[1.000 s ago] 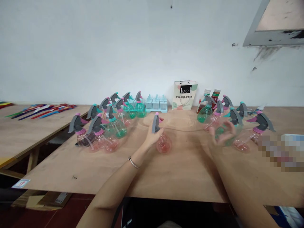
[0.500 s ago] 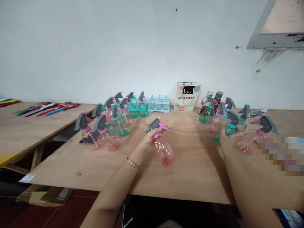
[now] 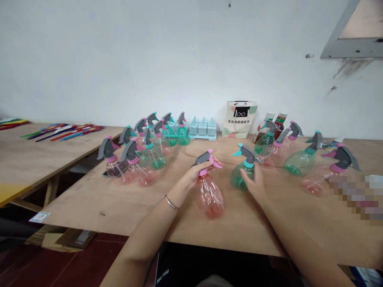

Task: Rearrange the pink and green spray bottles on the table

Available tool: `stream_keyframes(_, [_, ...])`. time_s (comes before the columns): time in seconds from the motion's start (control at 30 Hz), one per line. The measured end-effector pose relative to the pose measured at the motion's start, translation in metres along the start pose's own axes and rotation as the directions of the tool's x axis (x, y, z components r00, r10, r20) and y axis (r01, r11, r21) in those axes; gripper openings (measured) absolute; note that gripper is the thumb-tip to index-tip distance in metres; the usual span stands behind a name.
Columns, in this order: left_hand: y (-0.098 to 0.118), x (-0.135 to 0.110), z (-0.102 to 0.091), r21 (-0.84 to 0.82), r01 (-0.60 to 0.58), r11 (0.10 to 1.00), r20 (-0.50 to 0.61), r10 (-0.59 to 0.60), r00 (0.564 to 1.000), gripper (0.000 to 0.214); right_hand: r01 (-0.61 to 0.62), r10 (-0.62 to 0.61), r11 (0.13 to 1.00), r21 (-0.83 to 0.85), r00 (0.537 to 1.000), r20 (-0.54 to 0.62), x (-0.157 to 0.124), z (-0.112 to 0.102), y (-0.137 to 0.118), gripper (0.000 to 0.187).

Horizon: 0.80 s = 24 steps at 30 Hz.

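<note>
My left hand (image 3: 199, 171) is closed around the neck of a pink spray bottle (image 3: 212, 199) with a grey and pink trigger head, in the middle of the table. To its right, my right hand (image 3: 254, 181) grips a green spray bottle (image 3: 238, 179) with a grey and teal head; my thumb lies across its front and the fingers are partly hidden behind it. Several pink and green spray bottles (image 3: 154, 157) are grouped on the left. More stand on the right, among them a green one (image 3: 299, 162) and a pink one (image 3: 313, 184).
A light blue popsicle mould (image 3: 203, 129), a paper bag (image 3: 239, 121) and two bottles with red contents (image 3: 279, 123) stand along the wall. Coloured strips (image 3: 64, 130) lie on the neighbouring table at left. The wooden table's front edge (image 3: 209, 247) is close to me.
My right hand has brought the green spray bottle leftwards, away from the right group and nearer the pink one. The pink bottle in my left hand has shifted slightly right and nearer me.
</note>
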<state>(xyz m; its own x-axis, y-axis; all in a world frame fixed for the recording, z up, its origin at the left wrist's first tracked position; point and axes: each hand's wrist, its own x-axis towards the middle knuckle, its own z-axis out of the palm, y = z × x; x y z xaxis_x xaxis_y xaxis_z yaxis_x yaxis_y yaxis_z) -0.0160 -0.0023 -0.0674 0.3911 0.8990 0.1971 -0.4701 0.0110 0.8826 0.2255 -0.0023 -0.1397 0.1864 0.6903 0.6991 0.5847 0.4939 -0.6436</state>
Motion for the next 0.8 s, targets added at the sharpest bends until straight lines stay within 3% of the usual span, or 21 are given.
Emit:
stream_keyframes(0.17, [0.000,-0.005,0.007,0.114,-0.009,0.993,-0.135,0.024,0.991,0.032,-0.043,0.043,0.999,0.006,0.999,-0.021,0.001,-0.001,0.004,0.042])
stream_keyframes(0.3, [-0.002,-0.006,0.007,0.190,-0.041,0.981,0.012,0.040,0.999,0.031,-0.049,0.049,0.999,0.001,0.999,-0.013,0.002,-0.001,0.005,0.044])
stream_keyframes(0.4, [-0.006,-0.005,0.007,0.143,-0.026,0.989,0.095,0.013,0.995,0.028,-0.046,0.046,0.999,0.005,0.999,-0.010,0.003,-0.001,0.006,0.042])
stream_keyframes(0.6, [-0.005,-0.005,0.013,0.110,-0.063,0.992,-0.122,0.076,0.990,0.031,-0.045,0.045,0.999,0.006,0.998,-0.036,0.003,-0.002,0.007,0.043])
stream_keyframes(0.8, [-0.001,-0.007,0.019,-0.141,-0.041,0.989,-0.054,0.034,0.998,0.033,-0.061,0.061,0.998,0.006,0.997,-0.040,0.004,-0.002,0.005,0.041])
